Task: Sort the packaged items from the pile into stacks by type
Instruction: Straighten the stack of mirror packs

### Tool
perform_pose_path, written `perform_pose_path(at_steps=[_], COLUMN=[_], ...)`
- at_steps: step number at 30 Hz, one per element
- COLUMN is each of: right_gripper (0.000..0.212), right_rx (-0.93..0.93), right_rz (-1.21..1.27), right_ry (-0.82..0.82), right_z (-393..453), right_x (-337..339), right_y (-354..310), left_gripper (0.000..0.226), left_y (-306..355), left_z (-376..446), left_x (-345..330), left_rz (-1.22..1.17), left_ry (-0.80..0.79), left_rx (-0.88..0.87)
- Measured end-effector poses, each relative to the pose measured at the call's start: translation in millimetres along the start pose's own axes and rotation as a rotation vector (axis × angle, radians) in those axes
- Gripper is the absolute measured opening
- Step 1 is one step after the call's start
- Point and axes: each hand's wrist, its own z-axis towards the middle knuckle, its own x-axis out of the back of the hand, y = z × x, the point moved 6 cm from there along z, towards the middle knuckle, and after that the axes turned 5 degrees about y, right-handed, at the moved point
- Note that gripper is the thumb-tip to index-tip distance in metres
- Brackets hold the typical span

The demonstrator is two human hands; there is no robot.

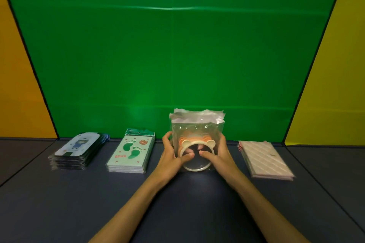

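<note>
Four stacks (77, 150) of packaged items and two hands (171, 156).

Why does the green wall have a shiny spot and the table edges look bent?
In the head view, a lamp's glare makes a soft bright spot low on the green backdrop; the wide lens tilts the yellow side panels and splays the table seams; the clear bags held by the left hand and right hand shine and look slightly blurred.
</note>
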Motion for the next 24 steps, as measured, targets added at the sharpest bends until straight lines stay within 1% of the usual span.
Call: perform_pose_path(at_steps=[4, 6, 11, 15, 17, 20, 24], right_gripper=[0.062, 0.058, 0.059, 0.070, 0.067, 0.060, 0.055], right_rx=[-0.013, -0.031, -0.039, -0.007, 0.012, 0.028, 0.033], right_rz=[0.027, 0.059, 0.062, -0.015, -0.060, -0.100, -0.158], right_ry=[-0.016, -0.009, -0.023, -0.010, -0.009, 0.003, 0.007], right_z=[2, 1, -10, -11, -13, -14, -14], right_x=[-2, -4, -14, -12, -12, -11, -12], right_y=[2, 4, 11, 12, 10, 10, 11], left_gripper=[0.089, 0.083, 0.071, 0.064, 0.067, 0.069, 0.064], left_y=[0, -3, -6, -1, 2, 4, 2], left_z=[3, 2, -2, -6, -10, -9, -7], left_x=[3, 3, 0, -5, -8, -6, -6], left_rz=[-0.001, 0.015, 0.031, 0.135, 0.205, 0.270, 0.302], left_ry=[0.030, 0.032, -0.012, -0.104, -0.143, -0.119, -0.120], left_rx=[-0.020, -0.034, -0.091, -0.130, -0.187, -0.248, -0.235])
